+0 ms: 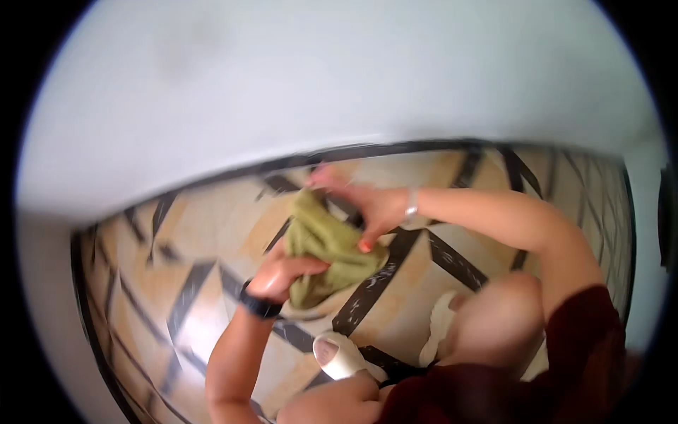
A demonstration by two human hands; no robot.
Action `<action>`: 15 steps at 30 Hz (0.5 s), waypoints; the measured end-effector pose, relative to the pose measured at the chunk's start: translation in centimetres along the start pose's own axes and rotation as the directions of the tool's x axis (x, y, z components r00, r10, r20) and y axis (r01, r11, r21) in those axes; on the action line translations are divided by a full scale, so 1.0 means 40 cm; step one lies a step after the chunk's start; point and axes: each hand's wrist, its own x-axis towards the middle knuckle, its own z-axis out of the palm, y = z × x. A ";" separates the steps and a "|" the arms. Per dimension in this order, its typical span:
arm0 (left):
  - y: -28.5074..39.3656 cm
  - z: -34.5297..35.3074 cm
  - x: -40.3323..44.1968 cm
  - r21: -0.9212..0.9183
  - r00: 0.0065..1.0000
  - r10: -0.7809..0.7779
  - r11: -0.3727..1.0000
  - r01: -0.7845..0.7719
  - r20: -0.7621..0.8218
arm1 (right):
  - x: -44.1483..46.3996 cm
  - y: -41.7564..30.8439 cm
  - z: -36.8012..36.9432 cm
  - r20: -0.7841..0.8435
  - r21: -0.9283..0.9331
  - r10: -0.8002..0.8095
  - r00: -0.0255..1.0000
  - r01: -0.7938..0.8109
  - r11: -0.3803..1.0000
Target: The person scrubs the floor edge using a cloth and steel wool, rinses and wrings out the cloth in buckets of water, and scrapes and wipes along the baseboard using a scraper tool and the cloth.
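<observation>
A crumpled olive-green cloth (326, 251) is held up above the tiled floor. My left hand (284, 274), with a black watch on its wrist, grips the cloth from its left side, the thumb pressed over the fabric. On the far right side of the cloth is my right hand (364, 205), a light band around its wrist. Its thumb and fingers are spread apart and its fingertips are blurred by motion. The thumb tip lies at the cloth's edge; I cannot tell whether it presses on it.
Patterned floor tiles (395, 297) with dark bands and pale specks lie below. A white wall (339, 78) rises ahead, with a dark skirting strip (395, 150) at its foot. My bent knees and white slippers (342, 355) are close beneath my arms.
</observation>
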 end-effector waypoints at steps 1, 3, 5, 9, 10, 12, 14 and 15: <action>0.020 0.043 0.020 0.109 0.996 -0.050 0.993 0.042 0.074 | -0.055 0.009 0.035 0.104 0.396 0.187 0.977 -0.214 0.893; 0.060 0.124 0.094 0.326 0.961 -0.199 0.936 0.129 0.191 | -0.151 0.000 0.124 0.124 0.810 0.209 0.970 -0.221 0.543; 0.038 0.136 0.193 0.525 0.924 -0.326 0.832 0.180 0.201 | -0.230 -0.030 0.182 0.058 0.995 0.257 0.965 -0.078 0.068; -0.047 0.236 0.357 0.757 0.941 -0.333 0.631 0.170 0.067 | -0.358 -0.001 0.223 -0.071 0.961 0.491 0.868 0.192 -0.200; -0.070 0.265 0.391 0.884 0.956 -0.289 0.457 0.102 0.040 | -0.401 0.021 0.232 -0.112 0.928 0.548 0.829 0.284 -0.239; -0.111 0.314 0.446 0.998 0.980 -0.194 0.053 -0.020 0.030 | -0.488 0.034 0.218 -0.168 0.885 0.653 0.738 0.405 -0.231; -0.131 0.330 0.482 0.993 0.992 -0.048 0.006 -0.120 0.120 | -0.601 0.039 0.164 -0.156 0.887 0.812 0.563 0.442 -0.135; -0.145 0.289 0.492 0.983 0.987 0.022 0.091 -0.161 0.159 | -0.671 0.072 0.136 -0.243 0.867 0.818 0.520 0.496 -0.058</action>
